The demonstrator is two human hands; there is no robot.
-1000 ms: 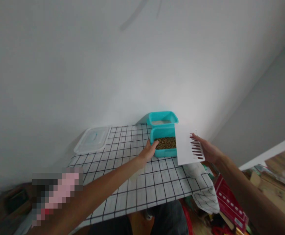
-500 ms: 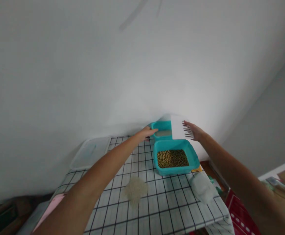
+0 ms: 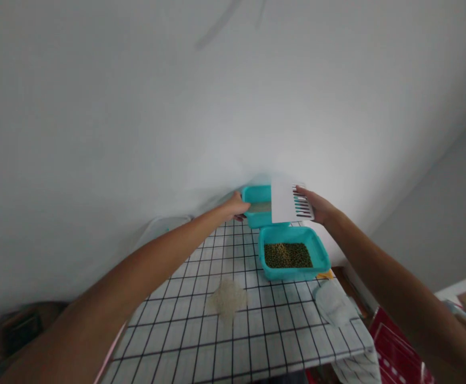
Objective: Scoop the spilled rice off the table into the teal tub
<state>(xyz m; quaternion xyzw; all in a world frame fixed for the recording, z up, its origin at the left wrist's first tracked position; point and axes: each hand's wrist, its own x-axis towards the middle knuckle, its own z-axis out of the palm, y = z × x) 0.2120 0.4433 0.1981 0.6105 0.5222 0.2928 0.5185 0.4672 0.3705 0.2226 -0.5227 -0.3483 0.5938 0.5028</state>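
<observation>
My left hand [image 3: 235,207] is closed on the left side of the rear teal tub [image 3: 259,220], thumb over its rim. Inside that tub lies a pale layer, too blurred to name. My right hand [image 3: 315,205] grips the right end of a white slotted plate [image 3: 283,202], which covers the tub's right part. The slots run beside my fingers. Closer to me stands a second teal tub [image 3: 289,274], with greenish-brown beans [image 3: 288,256] in it. A small heap of pale, rice-like grains [image 3: 227,300] lies on the checked tablecloth [image 3: 201,330].
A bare white wall [image 3: 217,117] rises behind the table. At the back left, a translucent lid [image 3: 161,226] is partly hidden by my left arm. A crumpled whitish bag [image 3: 332,303] lies near the table's right edge. Something red [image 3: 396,346] is below that edge.
The rear tub is raised and shifted slightly left, with my left hand now holding its side. The white plate has moved left with my right hand. The view has shifted a little.
</observation>
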